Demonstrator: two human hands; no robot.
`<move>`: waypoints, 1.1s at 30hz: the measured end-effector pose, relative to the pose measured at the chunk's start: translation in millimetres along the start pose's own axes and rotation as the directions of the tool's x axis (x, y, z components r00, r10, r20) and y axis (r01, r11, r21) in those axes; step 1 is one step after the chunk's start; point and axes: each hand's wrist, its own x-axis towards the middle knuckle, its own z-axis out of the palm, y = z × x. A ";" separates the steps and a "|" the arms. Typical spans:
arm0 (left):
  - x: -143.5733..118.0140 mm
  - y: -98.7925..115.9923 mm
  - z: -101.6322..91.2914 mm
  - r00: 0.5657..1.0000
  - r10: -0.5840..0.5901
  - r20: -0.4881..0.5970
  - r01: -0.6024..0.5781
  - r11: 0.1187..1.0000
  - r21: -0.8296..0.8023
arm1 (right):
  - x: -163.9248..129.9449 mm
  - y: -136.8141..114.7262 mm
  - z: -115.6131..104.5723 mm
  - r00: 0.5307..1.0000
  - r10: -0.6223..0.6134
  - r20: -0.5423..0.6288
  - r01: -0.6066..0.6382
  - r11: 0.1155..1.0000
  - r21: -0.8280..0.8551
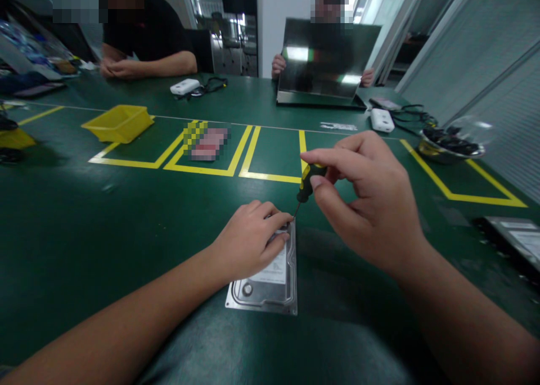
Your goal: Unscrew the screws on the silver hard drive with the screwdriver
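A silver hard disk drive lies flat on the green table in front of me. My left hand rests on its far half, fingers pressing down on the cover. My right hand pinches a small screwdriver with a black and yellow handle, held nearly upright. Its thin tip meets the drive's far right corner, next to my left fingertips.
A yellow bin stands at the back left inside yellow tape boxes. A metal bowl of dark parts sits at right, another drive at the right edge. Two people sit across; one holds a dark panel. White devices with cables lie nearby.
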 end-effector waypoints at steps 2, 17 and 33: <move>0.0 -0.3 0.1 1.000 -0.002 0.001 0.002 1.000 0.000 | 0.2 0.1 0.2 1.000 0.000 -0.002 0.000 1.000 0.001; -0.5 -0.3 0.1 1.000 0.005 0.005 -0.005 1.000 -0.006 | -0.7 1.4 2.1 1.000 0.007 -0.025 -0.006 1.000 0.008; 0.2 -0.4 -0.3 1.000 -0.007 0.014 0.007 1.000 -0.003 | -1.1 1.3 3.0 0.999 -0.002 -0.035 0.003 1.000 0.026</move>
